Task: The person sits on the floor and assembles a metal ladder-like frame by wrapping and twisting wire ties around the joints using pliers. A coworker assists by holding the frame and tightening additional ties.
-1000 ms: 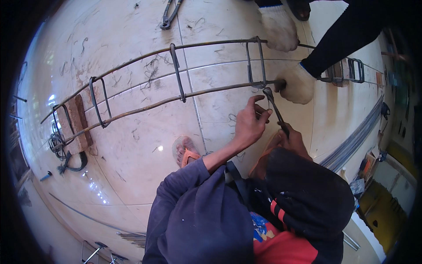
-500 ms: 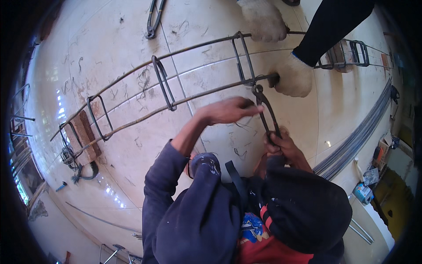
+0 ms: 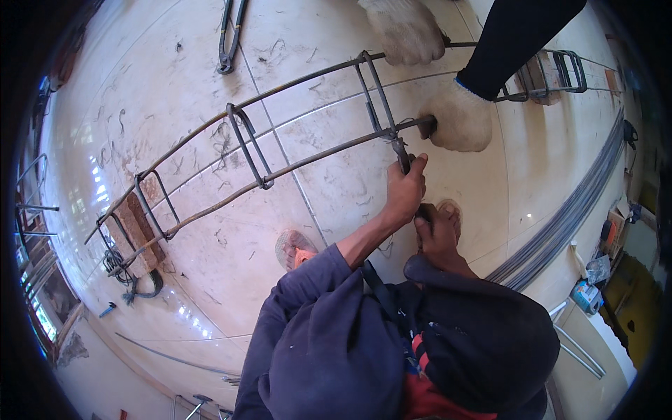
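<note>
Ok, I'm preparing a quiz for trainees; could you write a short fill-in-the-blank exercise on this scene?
The person's left hand holds the pincers nearer the steel frame than the ____ hand does.
At the picture's left, the frame crosses over a reddish ____.
Both of the co-worker's hands wear ____.
The person's left sandal strap is ____.

Missing words: right; brick; gloves; orange.

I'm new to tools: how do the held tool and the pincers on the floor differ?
The held tool is in the left hand and right hand; the pincers lie untouched. The held tool's head is at the metal frame; the pincers lie beyond it. The held tool is partly hidden, while the pincers' handles show, spread apart. Both look dark.
</note>
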`<action>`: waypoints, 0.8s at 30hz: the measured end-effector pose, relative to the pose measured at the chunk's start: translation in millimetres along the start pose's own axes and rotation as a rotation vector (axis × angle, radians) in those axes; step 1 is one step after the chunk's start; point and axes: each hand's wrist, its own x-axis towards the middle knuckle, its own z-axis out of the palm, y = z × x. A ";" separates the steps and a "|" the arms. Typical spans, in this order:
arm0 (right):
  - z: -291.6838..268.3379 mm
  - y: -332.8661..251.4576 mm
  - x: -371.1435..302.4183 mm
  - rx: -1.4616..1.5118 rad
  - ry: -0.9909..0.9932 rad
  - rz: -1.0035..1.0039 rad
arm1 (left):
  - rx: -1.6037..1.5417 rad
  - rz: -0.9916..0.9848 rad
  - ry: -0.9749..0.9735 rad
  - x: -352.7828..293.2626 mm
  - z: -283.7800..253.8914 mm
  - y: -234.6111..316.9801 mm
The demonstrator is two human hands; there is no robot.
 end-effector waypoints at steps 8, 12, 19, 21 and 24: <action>44.9 55.4 10.8 0.230 -0.045 0.148 | 0.400 0.230 0.130 18.5 -17.3 -22.6; 17.6 25.6 -1.9 0.805 -0.189 0.271 | 0.624 -0.094 -0.165 -11.8 -10.4 43.4; -13.3 23.4 9.0 1.973 -1.092 0.603 | -0.057 -0.336 -0.298 -7.6 -12.9 44.1; -11.1 22.6 4.1 1.758 -0.980 0.640 | -0.292 -0.289 -0.217 -11.1 0.6 28.7; -24.2 1.4 3.2 1.418 -0.754 0.712 | -0.285 -0.235 -0.145 -12.9 8.3 28.7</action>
